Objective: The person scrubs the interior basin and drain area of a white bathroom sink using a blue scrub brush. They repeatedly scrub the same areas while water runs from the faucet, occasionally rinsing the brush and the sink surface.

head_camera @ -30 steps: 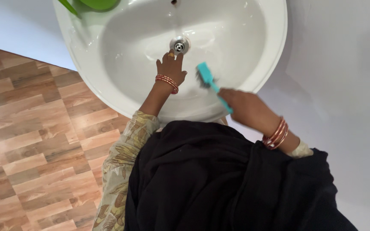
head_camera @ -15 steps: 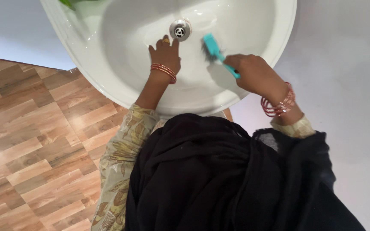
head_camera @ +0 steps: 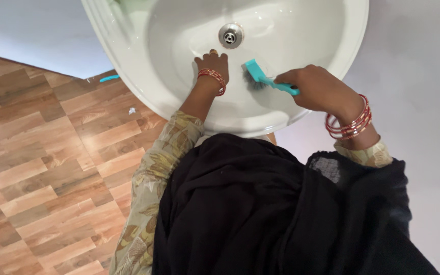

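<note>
A white round washbasin (head_camera: 128, 76) fills the top of the head view, with a metal drain (head_camera: 230, 35) near its middle. My right hand (head_camera: 317, 89) grips the handle of a teal scrub brush (head_camera: 260, 77), whose dark bristles press on the basin's inner wall below the drain. My left hand (head_camera: 213, 63) rests inside the basin just left of the brush head, fingers curled against the white surface; whether it holds anything is hidden. Red bangles sit on both wrists.
A green object (head_camera: 123, 6) sits on the basin's top left rim. Wood-pattern floor (head_camera: 42, 168) lies to the left, with a small teal item (head_camera: 109, 78) by the basin's edge. A pale grey wall (head_camera: 418, 61) is on the right. A black garment covers the lower view.
The view has shifted so the basin sits higher in frame. My right hand has moved the brush down and left along the basin wall, closer to my left hand.
</note>
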